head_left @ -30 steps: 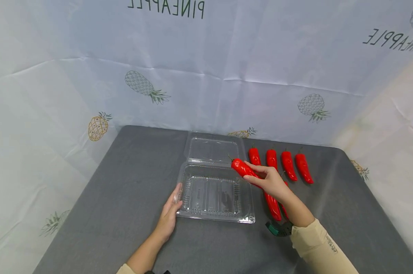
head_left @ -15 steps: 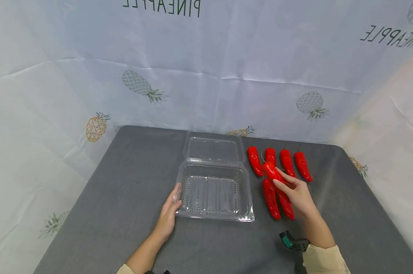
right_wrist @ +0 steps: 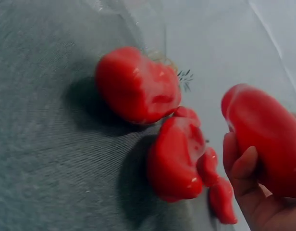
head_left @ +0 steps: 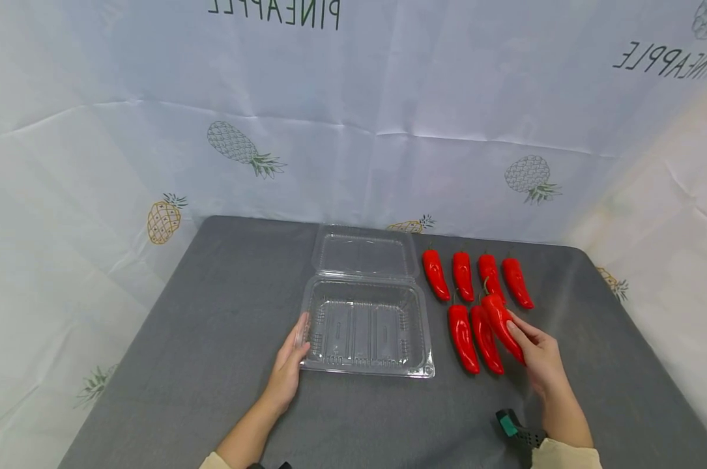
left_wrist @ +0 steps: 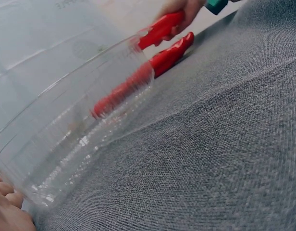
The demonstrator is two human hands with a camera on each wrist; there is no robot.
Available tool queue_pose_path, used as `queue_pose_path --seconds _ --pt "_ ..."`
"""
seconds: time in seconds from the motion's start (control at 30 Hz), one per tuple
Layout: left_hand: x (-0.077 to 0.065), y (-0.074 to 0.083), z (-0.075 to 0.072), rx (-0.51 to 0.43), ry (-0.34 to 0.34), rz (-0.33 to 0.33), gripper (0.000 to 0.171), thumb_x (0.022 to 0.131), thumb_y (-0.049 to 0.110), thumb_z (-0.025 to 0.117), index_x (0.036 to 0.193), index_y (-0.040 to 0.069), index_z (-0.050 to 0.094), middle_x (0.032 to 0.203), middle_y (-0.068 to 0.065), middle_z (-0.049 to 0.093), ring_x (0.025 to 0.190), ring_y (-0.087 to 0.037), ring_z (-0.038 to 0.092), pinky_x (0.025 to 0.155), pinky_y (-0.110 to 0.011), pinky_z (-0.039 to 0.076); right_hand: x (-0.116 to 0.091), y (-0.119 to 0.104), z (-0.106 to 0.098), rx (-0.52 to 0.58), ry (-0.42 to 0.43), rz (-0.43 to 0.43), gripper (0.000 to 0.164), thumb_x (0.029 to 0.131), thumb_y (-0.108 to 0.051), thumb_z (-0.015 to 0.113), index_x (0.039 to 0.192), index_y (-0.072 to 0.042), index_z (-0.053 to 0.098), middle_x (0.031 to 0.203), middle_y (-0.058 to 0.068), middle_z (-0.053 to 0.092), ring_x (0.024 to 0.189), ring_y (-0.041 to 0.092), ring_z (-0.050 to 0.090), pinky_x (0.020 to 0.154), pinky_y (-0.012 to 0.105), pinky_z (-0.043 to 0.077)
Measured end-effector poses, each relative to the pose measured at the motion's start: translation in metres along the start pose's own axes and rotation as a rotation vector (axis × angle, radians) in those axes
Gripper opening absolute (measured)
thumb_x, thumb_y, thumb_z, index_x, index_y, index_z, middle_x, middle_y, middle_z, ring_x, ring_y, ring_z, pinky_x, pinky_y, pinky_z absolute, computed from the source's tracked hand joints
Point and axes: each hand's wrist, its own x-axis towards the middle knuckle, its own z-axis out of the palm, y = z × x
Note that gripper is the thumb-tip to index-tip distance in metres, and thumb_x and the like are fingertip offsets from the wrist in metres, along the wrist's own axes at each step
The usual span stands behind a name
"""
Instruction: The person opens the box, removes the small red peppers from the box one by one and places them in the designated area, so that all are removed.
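My left hand [head_left: 285,371] grips the left rim of a clear plastic clamshell box [head_left: 365,326], thumb over the edge; its lid [head_left: 365,253] lies folded back behind it. The box holds nothing. To the right of the box, my right hand [head_left: 541,358] pinches a red pepper [head_left: 502,326] between thumb and fingers, its stem pointing away from me. Two more peppers lie just left of the held one: a red pepper [head_left: 463,340] and another red pepper [head_left: 486,340]. In the right wrist view the held pepper [right_wrist: 268,134] appears raised off the table.
Behind these, a row of several red peppers lies side by side, from the leftmost pepper [head_left: 435,275] to the rightmost pepper [head_left: 518,283]. All lie on a grey table [head_left: 224,312]. A white pineapple-print cloth [head_left: 353,130] hangs along the back and sides.
My right hand has carried the pepper from the box's right edge rightward and toward me, to the right of the front peppers. The left hand keeps its place on the box.
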Motion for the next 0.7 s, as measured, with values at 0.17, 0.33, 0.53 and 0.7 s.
queue_pose_path --seconds 0.17,0.33,0.53,0.7 --pt "0.0 0.0 0.0 -0.003 0.003 -0.004 0.053 0.098 0.008 0.031 0.146 -0.006 0.016 0.153 -0.025 0.015 0.14 -0.009 0.018 0.102 -0.001 0.019 0.003 0.009 -0.001 0.095 0.075 0.091 0.07 0.088 -0.048 0.053 0.145 -0.016 0.029 0.125 -0.008 0.045 0.087 -0.003 0.05 0.072 0.014 0.051" --pt "0.0 0.0 0.0 -0.003 -0.002 -0.015 0.052 0.098 0.008 0.031 0.146 -0.006 0.015 0.153 -0.024 0.014 0.14 -0.035 0.011 0.102 0.0 0.018 0.007 0.019 -0.002 0.18 0.168 0.188 0.072 0.086 -0.052 0.053 0.146 -0.021 0.028 0.152 0.003 0.023 0.101 0.004 0.042 0.072 0.013 0.051" --pt "0.0 0.0 0.0 -0.003 0.004 -0.013 0.053 0.098 0.008 0.031 0.146 -0.006 0.016 0.153 -0.024 0.015 0.141 -0.024 0.014 0.102 -0.001 0.019 0.011 0.031 -0.004 0.162 0.191 0.202 0.075 0.085 -0.056 0.052 0.147 -0.022 0.027 0.156 0.007 0.016 0.102 0.002 0.043 0.068 0.008 0.048" --pt "0.0 0.0 0.0 -0.005 -0.001 -0.01 0.053 0.098 0.008 0.031 0.146 -0.006 0.015 0.153 -0.024 0.014 0.141 -0.03 0.012 0.102 0.0 0.019 0.015 0.037 -0.003 0.117 0.238 0.174 0.071 0.087 -0.055 0.049 0.146 -0.021 0.029 0.155 0.004 0.02 0.113 0.006 0.043 0.089 0.013 0.046"
